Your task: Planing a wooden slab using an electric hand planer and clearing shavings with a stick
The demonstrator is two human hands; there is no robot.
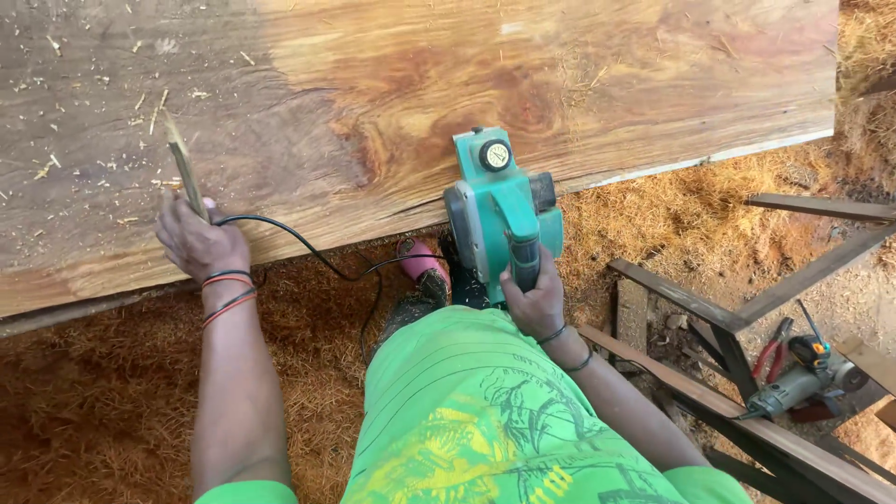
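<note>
I see a green planer (499, 210) sitting on the near edge of a big wood board (420, 103), a bit right of the middle of my view. My right hand (532, 299) is at 6 o'clock from the planer. Its fingers are wrapped tight around the planer's handle, so that hand is closed all the way. A black cord (308, 247) runs from the planer toward 9 o'clock, to my left hand (198, 241). That hand rests on the board's edge, curled shut around a thin wood stick (185, 168) that points up toward 12 o'clock. The cord passes right by this hand; I cannot tell if the fingers hold it too. Red and black bands sit on that wrist. Wood shavings (103, 392) cover the ground under the board, from 6 to 9 o'clock. Far off at 4 o'clock, red pliers (773, 353) and a grey power tool (803, 383) lie on a metal frame (709, 317).
</note>
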